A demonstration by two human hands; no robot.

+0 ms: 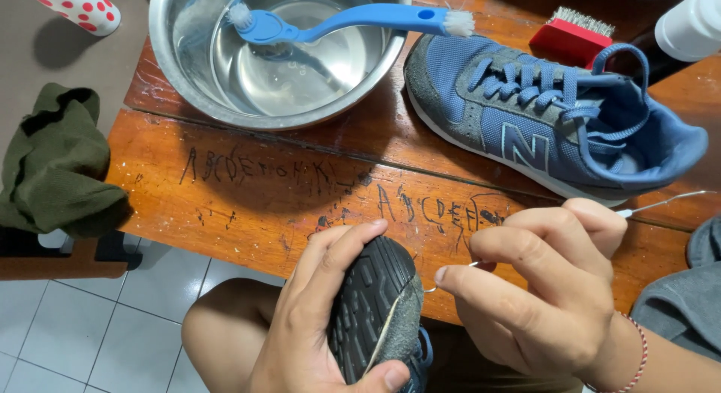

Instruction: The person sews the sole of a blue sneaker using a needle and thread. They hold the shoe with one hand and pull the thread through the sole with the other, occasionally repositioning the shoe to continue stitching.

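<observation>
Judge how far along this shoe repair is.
Done: nothing clearly finished shows. In hand: the left hand grips a shoe sole-up while the right hand works a hooked needle at its edge. Left: the second shoe lies untouched on the table.

Open strip of scratched wooden surface (248, 190) between the steel bowl (180, 63) and the near edge, easy to pass there. Further back it's crowded: blue sneaker (541, 123) right, red brush (571, 34) behind (green cloth (52, 168) blocks the left).
</observation>
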